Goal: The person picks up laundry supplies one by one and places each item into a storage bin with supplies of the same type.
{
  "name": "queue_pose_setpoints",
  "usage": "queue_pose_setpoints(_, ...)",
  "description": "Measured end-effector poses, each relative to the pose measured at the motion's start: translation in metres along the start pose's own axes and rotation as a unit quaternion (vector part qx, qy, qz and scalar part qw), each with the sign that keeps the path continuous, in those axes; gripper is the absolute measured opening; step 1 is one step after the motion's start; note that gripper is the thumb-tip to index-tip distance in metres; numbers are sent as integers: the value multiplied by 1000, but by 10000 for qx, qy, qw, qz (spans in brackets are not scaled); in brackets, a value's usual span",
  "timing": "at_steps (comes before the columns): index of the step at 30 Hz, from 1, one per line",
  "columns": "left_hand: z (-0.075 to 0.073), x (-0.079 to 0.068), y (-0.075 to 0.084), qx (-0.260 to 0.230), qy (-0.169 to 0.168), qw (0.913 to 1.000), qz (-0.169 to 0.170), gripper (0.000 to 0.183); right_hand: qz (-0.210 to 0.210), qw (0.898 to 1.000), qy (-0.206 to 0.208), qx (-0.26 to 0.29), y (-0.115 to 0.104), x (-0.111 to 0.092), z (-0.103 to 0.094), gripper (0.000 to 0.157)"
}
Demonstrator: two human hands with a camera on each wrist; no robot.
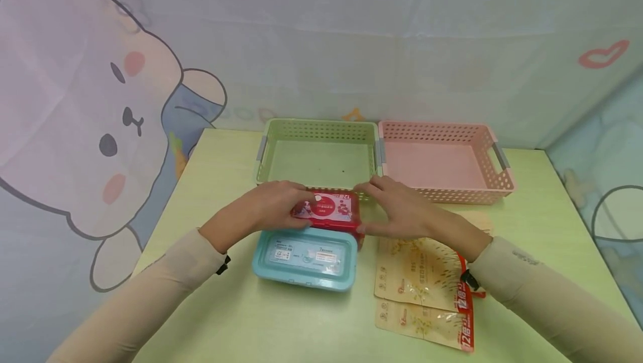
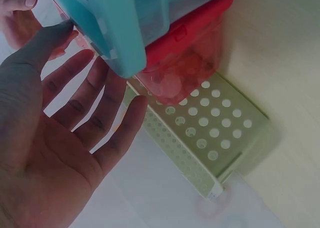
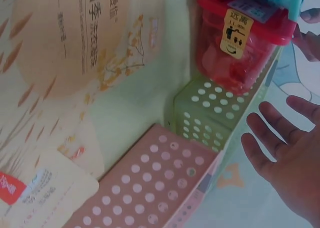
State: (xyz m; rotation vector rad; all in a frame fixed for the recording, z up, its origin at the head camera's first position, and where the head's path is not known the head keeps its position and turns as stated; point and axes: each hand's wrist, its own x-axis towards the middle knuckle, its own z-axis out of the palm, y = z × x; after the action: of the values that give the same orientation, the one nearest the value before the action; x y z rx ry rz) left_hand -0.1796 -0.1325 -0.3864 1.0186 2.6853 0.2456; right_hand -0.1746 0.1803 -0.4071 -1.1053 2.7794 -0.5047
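A red lidded plastic box [image 1: 329, 206] with a printed label stands in front of the green basket. Its see-through sides [image 3: 225, 52] show rounded contents in the right wrist view. Close in front of it is a teal lidded box [image 1: 306, 259] with a clear top panel, overlapping it in the head view. My left hand [image 1: 276, 204] is at the red box's left edge, thumb by the teal box's back rim, fingers loosely extended. To the right, my right hand [image 1: 397, 209] has spread fingers close to the red box; in the right wrist view its fingers [image 3: 265, 128] stand apart from it.
At the back of the table [image 1: 221, 184] a green perforated basket [image 1: 321, 128] and a pink one [image 1: 442, 128] stand side by side against the printed cloth backdrop [image 1: 321, 61]. Several beige-and-red flat pouches [image 1: 422, 279] lie overlapping on the right, below the right forearm.
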Motion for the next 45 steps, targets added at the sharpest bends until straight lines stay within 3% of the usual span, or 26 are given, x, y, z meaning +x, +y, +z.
queue_pose_setpoints(6,-1,2,0,-77,-62,9999,120,34,7,9992,-249,301,-3,2,6,73)
queue_pose_setpoints(11,-4,4,3,-226,-279,9993,132,25,-249,9959,-489,717,-6,7,10,40)
queue_pose_setpoints(16,-6,5,4,-282,-518,9982,102,19,-542,9938,-645,728,-11,12,11,25)
queue_pose_setpoints(30,-8,8,-1,-624,-685,9957,-93,15,-624,9949,-795,69,-23,16,12,16)
queue_pose_setpoints(45,-8,8,-4,-816,-688,9940,-250,15,-606,9925,-1056,90,-25,23,6,13)
